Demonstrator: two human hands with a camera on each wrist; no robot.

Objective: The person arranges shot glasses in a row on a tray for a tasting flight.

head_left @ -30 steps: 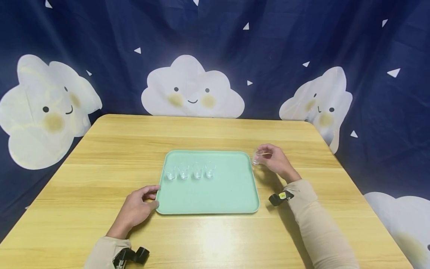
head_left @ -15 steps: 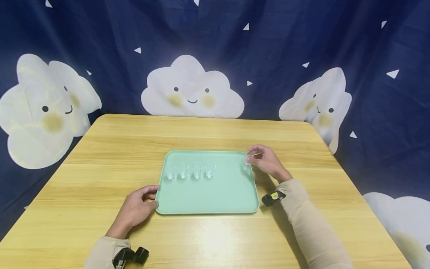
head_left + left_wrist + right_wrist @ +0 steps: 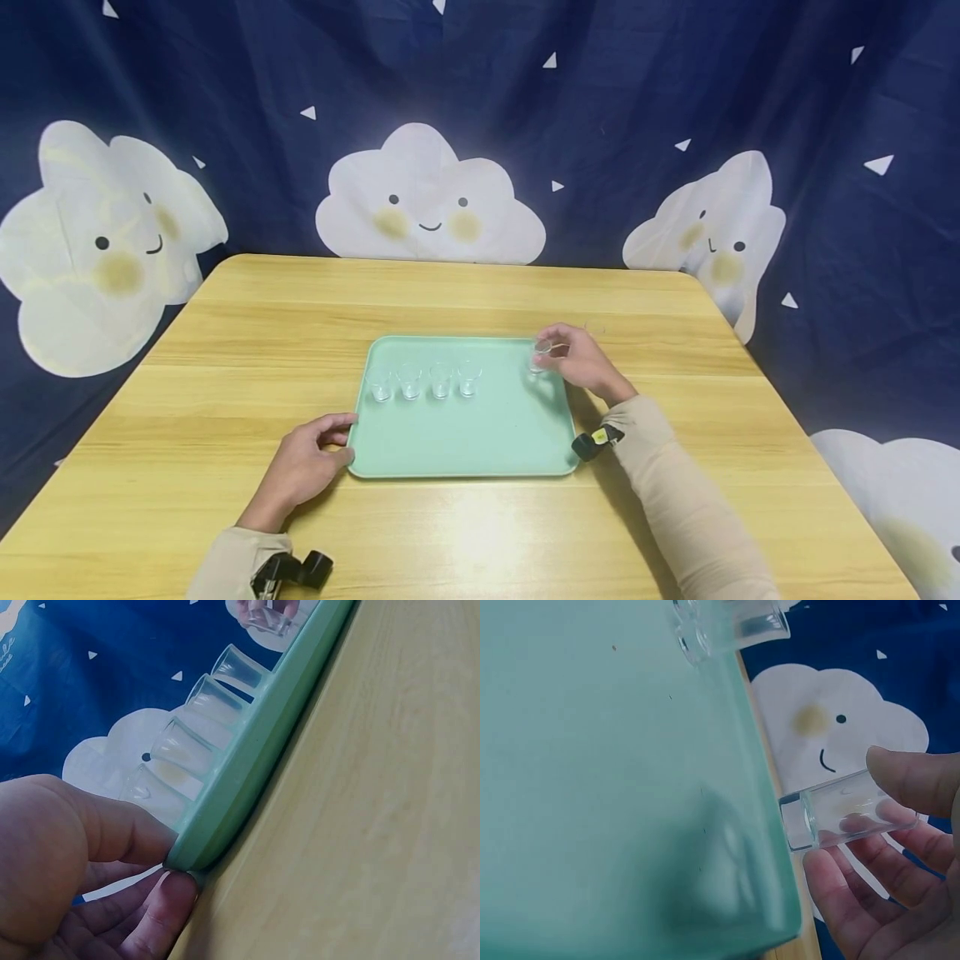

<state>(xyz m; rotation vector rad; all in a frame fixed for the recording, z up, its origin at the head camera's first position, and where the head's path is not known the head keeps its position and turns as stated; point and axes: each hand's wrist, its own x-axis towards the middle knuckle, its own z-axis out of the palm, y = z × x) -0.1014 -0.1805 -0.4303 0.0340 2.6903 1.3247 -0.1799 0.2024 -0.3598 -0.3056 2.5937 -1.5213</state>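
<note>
My right hand (image 3: pixel 581 358) holds a small clear shot glass (image 3: pixel 538 358) upright over the back right part of a mint-green tray (image 3: pixel 517 433). In the right wrist view, the thumb and fingers are around that shot glass (image 3: pixel 847 812), its thick base towards the tray. My left hand (image 3: pixel 311 458) grips the tray's left edge near the front corner; in the left wrist view, thumb and finger meet at the rim (image 3: pixel 225 802). Several similar shot glasses (image 3: pixel 440 382) stand upright in a row across the tray's left half.
The tray lies on a wooden table (image 3: pixel 480 533). Just behind the right hand, a faint clear rim (image 3: pixel 594 328) shows over the table, mostly hidden. A dark blue curtain (image 3: pixel 600 108) with white clouds hangs behind the table's far edge.
My right hand has carried the shot glass leftwards, from beside the tray's right edge to over the tray. The left hand and the row of glasses have stayed put.
</note>
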